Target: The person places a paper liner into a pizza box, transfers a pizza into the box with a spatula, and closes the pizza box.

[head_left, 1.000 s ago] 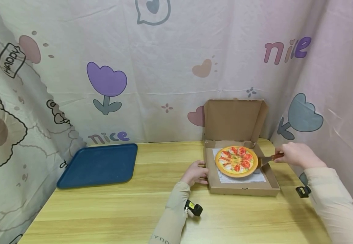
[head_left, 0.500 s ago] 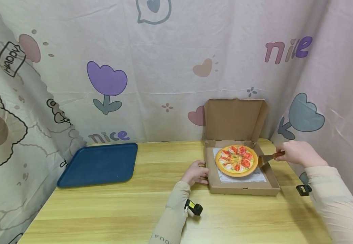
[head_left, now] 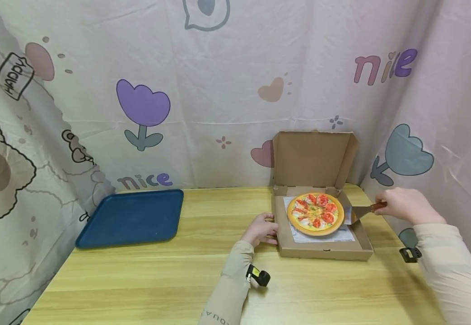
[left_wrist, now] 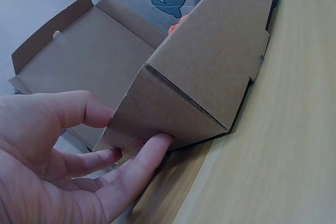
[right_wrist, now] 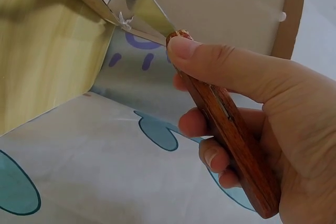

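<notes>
Gripping the brown-red handle (right_wrist: 239, 153) of a server (head_left: 360, 213), the right hand (head_left: 408, 205) holds the blade low over the side of a cardboard box (head_left: 324, 253), just beside a pizza (head_left: 315, 214); whether they touch, I cannot tell. The pizza lies inside the box on printed paper (head_left: 344, 237), under the raised lid (head_left: 313, 160). The left hand (head_left: 259, 230) holds the box's left side wall.

Only the head view takes in the whole pizza and the blue tray (head_left: 131, 219), which lies on the worktop (head_left: 158, 289) well apart from the box. The left wrist view alone reveals red lettering (left_wrist: 134, 145) on the outer wall, and just a sliver of topping. The right wrist view shows the handle's full length, mostly hidden by fingers from above.

Counted: one pizza, one box, one server, one tray, one sheet of paper, two hands.
</notes>
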`<action>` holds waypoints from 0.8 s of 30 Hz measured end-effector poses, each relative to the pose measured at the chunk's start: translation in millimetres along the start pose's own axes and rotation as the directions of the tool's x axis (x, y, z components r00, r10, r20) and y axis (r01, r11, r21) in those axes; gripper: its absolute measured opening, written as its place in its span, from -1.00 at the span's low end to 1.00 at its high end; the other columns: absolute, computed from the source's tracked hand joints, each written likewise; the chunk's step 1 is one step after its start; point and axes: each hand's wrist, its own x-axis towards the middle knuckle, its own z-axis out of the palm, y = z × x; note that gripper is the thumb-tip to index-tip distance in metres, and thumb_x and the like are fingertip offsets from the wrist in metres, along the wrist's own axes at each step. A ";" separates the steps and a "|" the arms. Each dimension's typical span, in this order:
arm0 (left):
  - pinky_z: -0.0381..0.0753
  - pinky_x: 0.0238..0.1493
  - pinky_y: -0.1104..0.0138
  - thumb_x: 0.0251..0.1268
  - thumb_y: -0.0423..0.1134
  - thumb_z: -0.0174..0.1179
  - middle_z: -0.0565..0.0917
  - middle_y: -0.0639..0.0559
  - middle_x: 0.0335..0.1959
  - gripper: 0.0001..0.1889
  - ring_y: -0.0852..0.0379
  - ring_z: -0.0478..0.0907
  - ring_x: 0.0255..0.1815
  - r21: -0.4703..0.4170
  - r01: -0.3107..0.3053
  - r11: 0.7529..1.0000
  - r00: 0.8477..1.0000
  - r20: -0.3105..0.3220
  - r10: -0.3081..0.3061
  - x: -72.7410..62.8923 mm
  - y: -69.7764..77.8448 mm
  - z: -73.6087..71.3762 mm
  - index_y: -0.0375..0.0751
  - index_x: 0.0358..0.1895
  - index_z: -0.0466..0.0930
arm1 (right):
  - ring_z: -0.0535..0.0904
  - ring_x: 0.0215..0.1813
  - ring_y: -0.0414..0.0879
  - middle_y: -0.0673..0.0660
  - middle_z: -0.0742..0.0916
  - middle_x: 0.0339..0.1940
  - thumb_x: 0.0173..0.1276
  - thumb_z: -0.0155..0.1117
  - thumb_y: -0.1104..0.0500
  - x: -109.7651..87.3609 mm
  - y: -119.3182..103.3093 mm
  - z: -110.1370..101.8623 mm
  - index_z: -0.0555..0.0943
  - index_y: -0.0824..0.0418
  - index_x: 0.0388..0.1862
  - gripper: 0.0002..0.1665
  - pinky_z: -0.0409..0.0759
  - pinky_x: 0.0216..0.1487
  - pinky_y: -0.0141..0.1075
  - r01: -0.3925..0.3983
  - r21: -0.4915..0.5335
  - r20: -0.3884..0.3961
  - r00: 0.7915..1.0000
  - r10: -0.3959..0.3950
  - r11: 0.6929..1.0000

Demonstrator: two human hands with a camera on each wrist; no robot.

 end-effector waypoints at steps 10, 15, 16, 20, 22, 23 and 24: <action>0.75 -0.27 0.10 0.04 -0.46 0.12 0.58 -0.17 -0.28 -0.34 0.02 0.58 -0.35 -0.006 0.000 1.000 1.000 -0.006 0.000 -1.8 -0.2 0.2 -0.33 0.34 0.27 | 0.51 -0.50 -0.32 -0.22 0.70 -0.53 0.08 0.46 -0.05 -11.0 3.8 -1.5 0.58 -0.22 -0.60 -0.80 0.47 -0.53 -0.14 -0.037 0.003 -0.012 0.999 0.037 0.999; 0.75 -0.27 0.08 0.04 -0.46 0.12 0.57 -0.16 -0.30 -0.34 0.02 0.58 -0.35 -0.009 -0.005 1.000 1.000 -0.011 0.004 -2.2 0.7 0.3 -0.33 0.33 0.28 | 0.50 -0.50 -0.32 -0.25 0.69 -0.54 0.07 0.46 -0.06 -16.2 3.8 -3.4 0.58 -0.25 -0.58 -0.80 0.45 -0.55 -0.16 -0.029 -0.018 -0.018 0.999 0.029 0.999; 0.75 -0.27 0.08 0.04 -0.46 0.12 0.57 -0.16 -0.31 -0.34 0.02 0.58 -0.35 -0.009 -0.004 1.000 1.000 -0.011 0.004 -2.2 0.6 0.3 -0.32 0.33 0.28 | 0.51 -0.50 -0.33 -0.25 0.69 -0.53 0.06 0.47 -0.05 -17.3 3.7 -3.6 0.58 -0.25 -0.58 -0.80 0.45 -0.55 -0.17 -0.025 -0.017 -0.020 1.000 0.024 1.000; 0.75 -0.27 0.08 0.05 -0.45 0.12 0.58 -0.17 -0.29 -0.34 0.02 0.58 -0.34 -0.002 -0.006 1.000 1.000 -0.010 0.006 -2.5 0.6 -0.1 -0.32 0.34 0.27 | 0.49 -0.51 -0.34 -0.26 0.69 -0.54 0.04 0.48 -0.03 -20.7 2.7 -4.6 0.57 -0.27 -0.60 -0.78 0.44 -0.55 -0.21 -0.024 -0.014 -0.036 0.999 0.024 1.000; 0.75 -0.27 0.08 0.04 -0.46 0.12 0.59 -0.19 -0.27 -0.33 0.02 0.58 -0.34 -0.006 -0.004 1.000 1.000 -0.012 0.004 -2.4 0.5 -0.1 -0.32 0.34 0.27 | 0.48 -0.51 -0.34 -0.26 0.68 -0.55 0.04 0.48 -0.03 -21.7 2.7 -4.6 0.56 -0.27 -0.61 -0.77 0.43 -0.55 -0.21 -0.029 -0.016 -0.040 0.999 0.028 0.999; 0.75 -0.27 0.08 0.04 -0.46 0.12 0.59 -0.20 -0.26 -0.33 0.02 0.58 -0.34 -0.007 -0.005 1.000 1.000 -0.011 0.005 -2.3 0.6 -0.1 -0.32 0.34 0.27 | 0.47 -0.52 -0.34 -0.26 0.67 -0.56 0.03 0.48 -0.03 -22.1 2.8 -4.5 0.55 -0.27 -0.62 -0.76 0.43 -0.55 -0.22 -0.031 -0.017 -0.041 0.999 0.030 0.999; 0.75 -0.27 0.08 0.04 -0.45 0.12 0.59 -0.21 -0.26 -0.33 0.02 0.58 -0.34 -0.007 -0.005 1.000 1.000 -0.011 0.005 -2.1 0.7 0.1 -0.32 0.34 0.27 | 0.47 -0.52 -0.34 -0.26 0.68 -0.56 0.03 0.48 -0.03 -22.6 2.9 -4.3 0.56 -0.27 -0.62 -0.77 0.43 -0.55 -0.22 -0.032 -0.017 -0.042 0.999 0.032 0.999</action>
